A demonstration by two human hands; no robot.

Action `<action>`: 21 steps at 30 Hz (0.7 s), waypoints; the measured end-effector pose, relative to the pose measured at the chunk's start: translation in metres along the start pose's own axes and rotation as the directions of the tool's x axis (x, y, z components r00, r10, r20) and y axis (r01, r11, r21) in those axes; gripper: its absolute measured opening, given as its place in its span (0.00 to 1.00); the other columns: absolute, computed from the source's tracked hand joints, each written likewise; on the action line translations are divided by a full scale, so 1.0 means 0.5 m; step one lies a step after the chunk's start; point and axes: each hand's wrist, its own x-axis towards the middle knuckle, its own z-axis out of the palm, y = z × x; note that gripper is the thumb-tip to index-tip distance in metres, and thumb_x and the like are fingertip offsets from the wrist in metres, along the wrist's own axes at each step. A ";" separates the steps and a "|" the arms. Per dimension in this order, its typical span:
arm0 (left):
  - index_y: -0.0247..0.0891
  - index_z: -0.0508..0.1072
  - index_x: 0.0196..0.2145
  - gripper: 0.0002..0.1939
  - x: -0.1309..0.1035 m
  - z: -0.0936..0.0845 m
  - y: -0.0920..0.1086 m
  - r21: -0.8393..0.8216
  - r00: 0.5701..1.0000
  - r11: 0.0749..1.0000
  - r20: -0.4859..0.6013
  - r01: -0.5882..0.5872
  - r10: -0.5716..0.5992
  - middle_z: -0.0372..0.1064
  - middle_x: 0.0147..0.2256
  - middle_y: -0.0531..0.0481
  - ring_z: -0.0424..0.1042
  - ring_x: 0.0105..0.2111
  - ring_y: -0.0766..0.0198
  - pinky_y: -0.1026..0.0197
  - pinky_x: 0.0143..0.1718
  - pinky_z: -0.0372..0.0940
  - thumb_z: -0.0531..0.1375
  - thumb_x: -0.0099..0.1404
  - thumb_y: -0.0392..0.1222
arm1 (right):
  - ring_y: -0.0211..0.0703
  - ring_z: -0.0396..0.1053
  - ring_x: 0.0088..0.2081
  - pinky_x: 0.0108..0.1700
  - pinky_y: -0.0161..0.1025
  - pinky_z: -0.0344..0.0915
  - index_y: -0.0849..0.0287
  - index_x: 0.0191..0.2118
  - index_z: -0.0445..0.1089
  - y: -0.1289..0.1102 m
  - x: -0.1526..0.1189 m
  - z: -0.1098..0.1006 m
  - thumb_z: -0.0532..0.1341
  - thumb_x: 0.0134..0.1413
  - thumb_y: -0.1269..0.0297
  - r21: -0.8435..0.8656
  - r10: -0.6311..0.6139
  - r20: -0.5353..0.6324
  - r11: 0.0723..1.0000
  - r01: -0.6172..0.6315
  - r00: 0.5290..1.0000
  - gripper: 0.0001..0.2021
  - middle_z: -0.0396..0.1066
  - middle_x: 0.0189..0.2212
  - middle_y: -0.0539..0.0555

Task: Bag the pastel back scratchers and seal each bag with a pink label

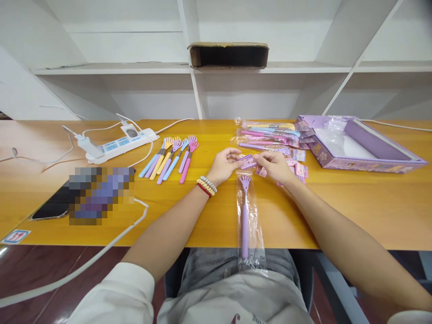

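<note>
Between my two hands is a small pink and purple printed card (248, 161). My left hand (223, 165), with bracelets at the wrist, pinches its left side. The fingertips of my right hand (272, 165) are closed at its right edge. Just below, a purple back scratcher (245, 220) lies in a clear plastic sleeve (255, 234), its lower end hanging over the table's front edge. More printed cards (300, 170) lie beside and partly under my right hand. Several back scratchers in clear sleeves (270, 135) are piled behind my hands.
Several unwrapped back scratchers (172, 157) lie in a row at the left. Behind them sits a white power strip (124, 143) with cables. A purple open box (364, 162) stands at the right. A phone (50, 209) lies far left. A cardboard box (229, 56) rests on the shelf.
</note>
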 end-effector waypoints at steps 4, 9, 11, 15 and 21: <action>0.33 0.66 0.37 0.20 -0.001 0.001 0.000 -0.020 1.000 1.000 0.002 0.020 -0.020 0.67 0.28 0.53 0.69 0.29 0.70 0.62 0.36 0.65 0.66 0.45 0.31 | 0.35 0.63 0.21 0.24 0.33 0.60 0.62 0.29 0.72 -0.005 0.000 0.002 0.61 0.46 0.52 0.002 -0.023 -0.001 1.000 0.023 1.000 0.15 0.70 0.21 0.51; 0.34 0.65 0.38 0.20 -0.003 0.002 0.000 -0.053 0.999 0.998 -0.012 0.035 -0.036 0.67 0.28 0.53 0.69 0.29 0.70 0.62 0.36 0.65 0.65 0.46 0.33 | 0.36 0.65 0.24 0.28 0.34 0.63 0.61 0.29 0.72 -0.003 0.003 0.000 0.63 0.44 0.54 0.041 -0.041 -0.008 0.998 0.041 0.999 0.14 0.72 0.25 0.52; 0.34 0.66 0.38 0.20 -0.003 0.001 0.000 -0.057 0.999 0.998 -0.017 0.039 -0.040 0.68 0.28 0.53 0.69 0.28 0.70 0.61 0.37 0.65 0.65 0.47 0.34 | 0.36 0.65 0.24 0.27 0.35 0.63 0.61 0.29 0.72 0.001 0.004 -0.001 0.64 0.43 0.54 0.068 -0.024 -0.001 0.997 0.024 1.000 0.13 0.71 0.24 0.52; 0.34 0.66 0.37 0.19 -0.002 0.001 -0.003 -0.067 0.998 0.996 -0.034 0.051 -0.053 0.68 0.28 0.53 0.69 0.28 0.69 0.60 0.37 0.64 0.66 0.47 0.38 | 0.35 0.65 0.23 0.27 0.35 0.64 0.60 0.30 0.71 0.007 0.005 -0.001 0.65 0.41 0.55 0.105 -0.012 0.019 0.994 0.010 1.000 0.13 0.71 0.24 0.51; 0.34 0.66 0.36 0.18 0.001 0.002 -0.009 -0.055 0.996 0.997 -0.057 0.059 -0.062 0.68 0.27 0.53 0.69 0.28 0.69 0.62 0.35 0.65 0.66 0.48 0.41 | 0.35 0.65 0.22 0.25 0.35 0.63 0.60 0.29 0.71 0.009 0.005 0.000 0.66 0.39 0.57 0.142 -0.005 0.031 0.990 0.000 1.000 0.13 0.71 0.24 0.51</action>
